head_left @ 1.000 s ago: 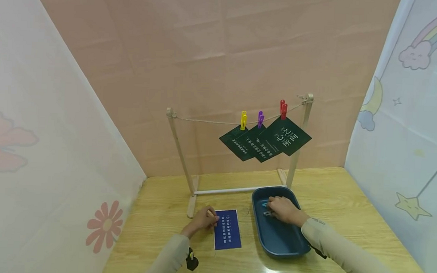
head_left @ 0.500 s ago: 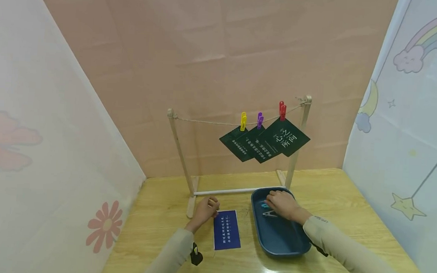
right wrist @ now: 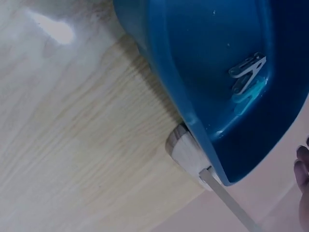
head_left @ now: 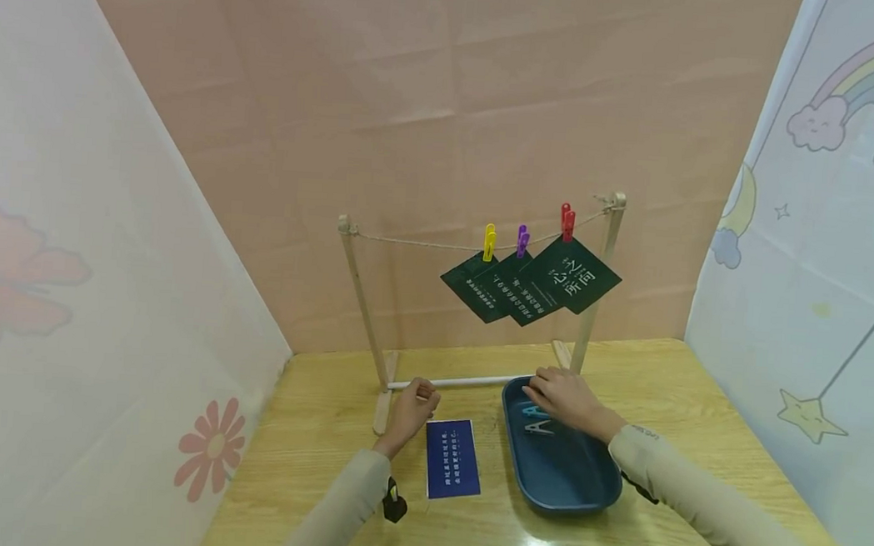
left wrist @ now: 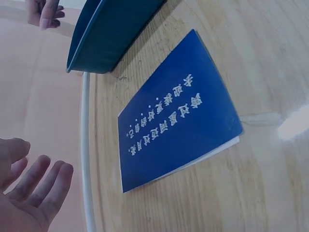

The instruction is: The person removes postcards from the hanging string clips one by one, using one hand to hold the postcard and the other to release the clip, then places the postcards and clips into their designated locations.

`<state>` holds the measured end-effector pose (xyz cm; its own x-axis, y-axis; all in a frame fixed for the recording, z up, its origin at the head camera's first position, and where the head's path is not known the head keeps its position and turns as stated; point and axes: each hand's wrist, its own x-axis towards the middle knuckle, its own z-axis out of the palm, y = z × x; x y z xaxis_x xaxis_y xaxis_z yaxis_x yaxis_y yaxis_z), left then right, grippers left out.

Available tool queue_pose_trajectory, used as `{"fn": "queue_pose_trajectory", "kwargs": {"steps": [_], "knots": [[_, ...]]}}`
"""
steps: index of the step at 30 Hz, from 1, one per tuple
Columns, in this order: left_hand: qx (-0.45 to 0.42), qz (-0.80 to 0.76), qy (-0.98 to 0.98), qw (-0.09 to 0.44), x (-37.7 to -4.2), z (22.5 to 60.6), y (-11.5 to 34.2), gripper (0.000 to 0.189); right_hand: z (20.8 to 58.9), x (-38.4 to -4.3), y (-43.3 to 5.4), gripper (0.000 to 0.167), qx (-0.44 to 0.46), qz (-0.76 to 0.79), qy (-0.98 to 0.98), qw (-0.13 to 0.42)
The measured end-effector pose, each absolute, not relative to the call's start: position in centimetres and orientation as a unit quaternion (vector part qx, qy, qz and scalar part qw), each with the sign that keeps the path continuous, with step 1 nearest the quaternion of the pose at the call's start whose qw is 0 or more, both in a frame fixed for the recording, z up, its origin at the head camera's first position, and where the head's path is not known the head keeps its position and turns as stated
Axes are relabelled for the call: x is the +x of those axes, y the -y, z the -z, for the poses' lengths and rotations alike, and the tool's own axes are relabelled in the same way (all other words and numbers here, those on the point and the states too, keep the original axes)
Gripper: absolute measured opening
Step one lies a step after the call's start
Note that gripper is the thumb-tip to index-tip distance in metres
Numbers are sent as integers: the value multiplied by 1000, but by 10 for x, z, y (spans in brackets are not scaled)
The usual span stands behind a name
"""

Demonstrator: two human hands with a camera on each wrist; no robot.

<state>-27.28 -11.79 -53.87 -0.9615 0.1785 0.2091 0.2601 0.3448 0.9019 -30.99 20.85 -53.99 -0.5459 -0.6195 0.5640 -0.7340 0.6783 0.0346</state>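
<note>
Above the far end of the blue bin (head_left: pixel 566 490), my right hand (head_left: pixel 566 398) hangs with loosely bent fingers and nothing visible between them. A light blue clothespin (head_left: pixel 534 412) and a grey clothespin (head_left: pixel 538 427) lie inside that bin, seen close up in the right wrist view. My left hand (head_left: pixel 414 405) is raised just beyond a blue card (head_left: pixel 454 460) with white writing, fingers relaxed and holding nothing. The left wrist view shows the card (left wrist: pixel 174 116) lying on the table, with a white layer at its lower edge.
Behind the hands stands a wooden frame (head_left: pixel 363 302) with a string (head_left: pixel 416 243) and a white bottom bar (head_left: pixel 460 382). Dark green cards (head_left: pixel 537 283) hang on it from yellow (head_left: pixel 489 243), purple (head_left: pixel 522 241) and red (head_left: pixel 568 222) clothespins. Cloth walls surround the table (head_left: pixel 305 465).
My left hand has left the edge of the blue card and risen away from me. My right hand has lifted from inside the bin toward its far rim, uncovering more of the clothespins.
</note>
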Motion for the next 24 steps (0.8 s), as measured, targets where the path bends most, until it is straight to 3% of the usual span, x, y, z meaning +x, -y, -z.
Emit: {"fn": "queue_pose_trajectory", "kwargs": {"steps": [17, 21, 24], "knots": [[-124, 526, 840, 54, -282, 534, 104, 21, 515, -321, -196, 5, 415, -139, 840, 321], [-133, 519, 842, 63, -284, 532, 101, 20, 508, -323, -193, 9, 423, -136, 825, 351], [-136, 518, 842, 69, -286, 532, 99, 18, 502, -324, -191, 23, 429, -132, 811, 375]]}}
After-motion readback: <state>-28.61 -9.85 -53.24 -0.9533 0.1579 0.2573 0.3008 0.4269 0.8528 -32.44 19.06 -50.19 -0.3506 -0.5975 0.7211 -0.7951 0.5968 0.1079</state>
